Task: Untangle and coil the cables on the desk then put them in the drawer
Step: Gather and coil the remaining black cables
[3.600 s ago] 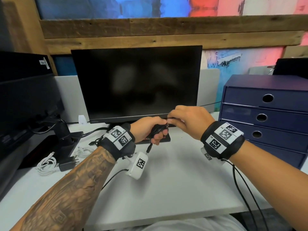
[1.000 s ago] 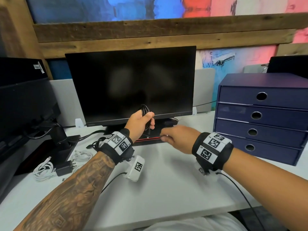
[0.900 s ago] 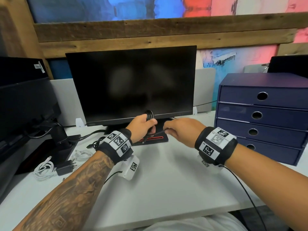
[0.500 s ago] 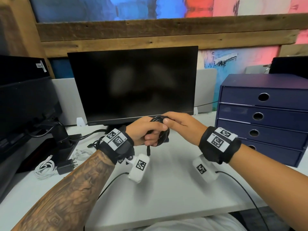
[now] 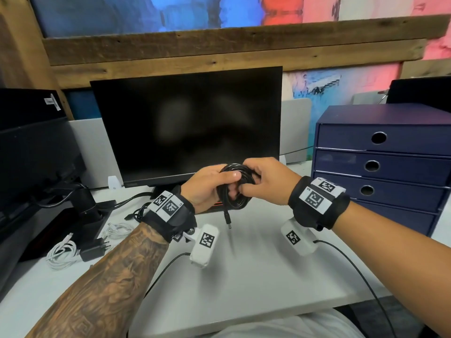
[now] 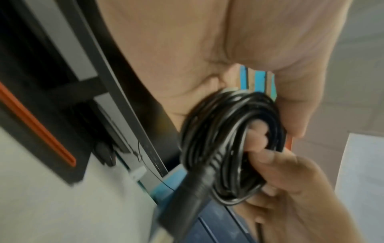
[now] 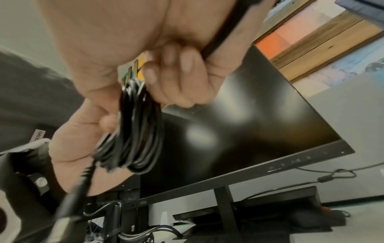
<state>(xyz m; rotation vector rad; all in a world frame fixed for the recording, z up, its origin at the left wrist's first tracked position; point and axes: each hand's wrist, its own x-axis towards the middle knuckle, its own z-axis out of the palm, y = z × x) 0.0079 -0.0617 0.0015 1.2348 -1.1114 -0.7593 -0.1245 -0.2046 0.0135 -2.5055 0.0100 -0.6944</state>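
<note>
A black cable [image 5: 235, 191] wound into a small coil hangs in the air before the monitor, held by both hands. My left hand [image 5: 210, 185] grips the coil's left side with the thumb across the top. My right hand [image 5: 263, 180] pinches its right side, fingers curled through the loop. The cable's plug end [image 5: 228, 219] dangles below the coil. In the wrist views the black coil [image 6: 230, 144] [image 7: 133, 131] sits between both sets of fingers. The navy drawer unit [image 5: 380, 164] stands at the right with all its drawers closed.
A dark monitor [image 5: 188, 125] stands behind the hands. At the left on the white desk [image 5: 256, 276] lie a white cable bundle [image 5: 62, 254], a black charger [image 5: 94, 250], another white cable [image 5: 117, 230] and a tangle of black cable [image 5: 139, 213]. A second monitor [image 5: 31, 152] sits far left.
The last length of black cable has been wound onto the coil in my left hand. My right hand came up from the desk and took hold of the coil's right side; the plug now dangles.
</note>
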